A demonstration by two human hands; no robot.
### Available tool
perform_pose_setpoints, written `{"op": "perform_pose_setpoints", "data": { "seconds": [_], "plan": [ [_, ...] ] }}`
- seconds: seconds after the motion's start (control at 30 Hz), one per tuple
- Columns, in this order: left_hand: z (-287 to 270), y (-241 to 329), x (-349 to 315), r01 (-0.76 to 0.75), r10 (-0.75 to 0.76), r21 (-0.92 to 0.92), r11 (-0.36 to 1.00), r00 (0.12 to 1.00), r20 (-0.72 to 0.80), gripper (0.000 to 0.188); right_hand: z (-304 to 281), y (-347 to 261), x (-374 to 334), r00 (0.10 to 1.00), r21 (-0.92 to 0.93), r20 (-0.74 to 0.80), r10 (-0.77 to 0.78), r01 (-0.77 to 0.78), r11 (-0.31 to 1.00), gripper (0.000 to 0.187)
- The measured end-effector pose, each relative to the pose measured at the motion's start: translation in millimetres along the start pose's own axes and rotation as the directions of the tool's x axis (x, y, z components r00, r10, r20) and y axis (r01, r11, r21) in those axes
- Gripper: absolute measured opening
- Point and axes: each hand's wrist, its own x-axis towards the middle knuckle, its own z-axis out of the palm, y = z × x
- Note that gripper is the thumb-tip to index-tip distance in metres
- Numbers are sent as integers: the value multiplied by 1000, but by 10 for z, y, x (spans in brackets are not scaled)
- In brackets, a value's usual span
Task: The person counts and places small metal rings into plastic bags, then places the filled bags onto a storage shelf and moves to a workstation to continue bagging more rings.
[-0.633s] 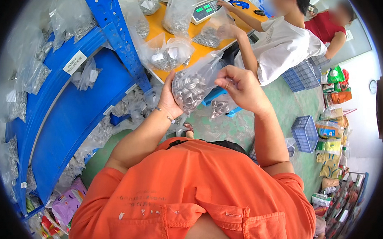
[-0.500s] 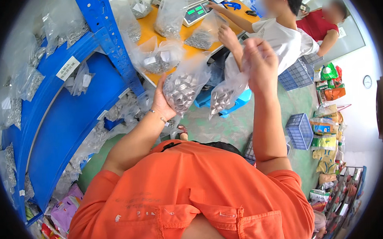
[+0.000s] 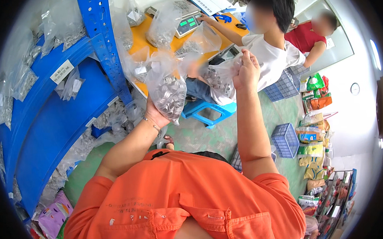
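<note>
My left hand [image 3: 156, 114] supports a clear plastic bag of shiny curved metal parts [image 3: 169, 94] from below and the side, its fingers partly hidden behind the bag. Up and to the right, my right hand [image 3: 247, 71] is closed on the gathered top of a second clear bag [image 3: 220, 79]. That smaller bag also contains metal pieces and slants down to the left from my fingers. Both bags are in the air in front of me, a short gap apart.
An orange table [image 3: 139, 38] carries several filled bags and a digital scale [image 3: 188, 23]. A co-worker in white [image 3: 269, 53] sits there, another person in red [image 3: 309, 46] beyond. Nearby are a blue stool [image 3: 214, 114], blue shelving [image 3: 73, 106] and a blue crate [image 3: 285, 139].
The left bag has turned more upright. The right bag has risen and swung up toward my hand's height. The whole view has shifted, the surroundings sliding left.
</note>
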Motion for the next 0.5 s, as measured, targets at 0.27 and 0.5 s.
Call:
{"op": "perform_pose_setpoints", "data": {
  "seconds": [0.27, 0.5],
  "plan": [
    [70, -60, -12, -72, 70, 49, 996, 997, 40, 48, 72, 94, -79, 990, 43, -134, -40, 47, 998, 11],
    [188, -110, -22, -165, 174, 171, 971, 984, -40, 45, 429, 144, -494, 993, -74, 0, 117, -116, 990, 20]
  ]
}}
